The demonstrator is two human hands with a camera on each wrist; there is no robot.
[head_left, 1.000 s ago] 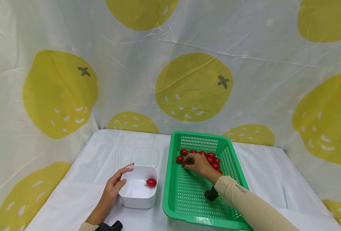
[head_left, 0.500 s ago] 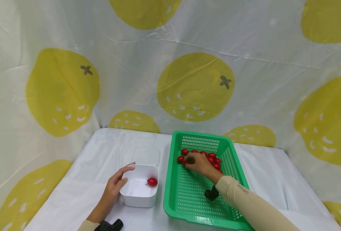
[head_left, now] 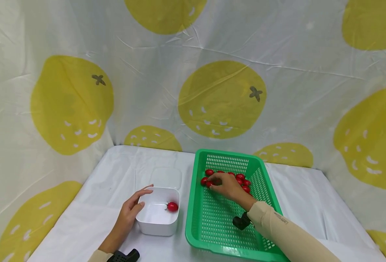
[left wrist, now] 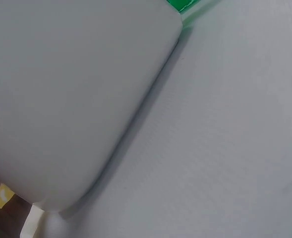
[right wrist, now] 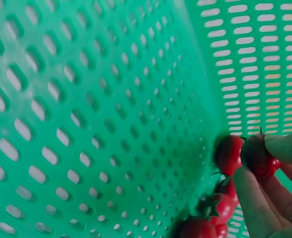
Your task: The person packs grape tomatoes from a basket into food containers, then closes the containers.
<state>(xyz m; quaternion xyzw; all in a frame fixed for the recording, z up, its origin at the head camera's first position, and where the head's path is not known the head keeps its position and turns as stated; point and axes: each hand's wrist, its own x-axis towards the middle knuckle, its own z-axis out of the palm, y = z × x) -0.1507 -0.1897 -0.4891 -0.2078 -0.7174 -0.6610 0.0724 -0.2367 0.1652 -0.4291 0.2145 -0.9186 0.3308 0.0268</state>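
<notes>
My left hand (head_left: pixel 126 213) holds the left side of a white square plastic container (head_left: pixel 158 228), its thumb and a forefinger at the rim. Inside the container lies one red cherry tomato (head_left: pixel 172 206) with a green stem. The container's outer wall (left wrist: pixel 81 89) fills much of the left wrist view. Over a green slotted basket (head_left: pixel 209 233), my right hand (head_left: pixel 228 186) reaches down to the tomatoes at the far end. Its thumb and fingers pinch a cherry tomato (right wrist: pixel 257 153), seen in the right wrist view. More cherry tomatoes (head_left: pixel 246 183) lie around it, some hidden behind the hand.
A clear flat lid (head_left: pixel 165 177) lies on the white cloth (head_left: pixel 124 171) behind the container. The basket's raised walls stand right of the container, a narrow strip of cloth between them. A lemon-print curtain (head_left: pixel 147 91) hangs behind the table.
My right hand has shifted slightly, and the tomato at its fingertips has moved a little. The left hand and the container stay in place.
</notes>
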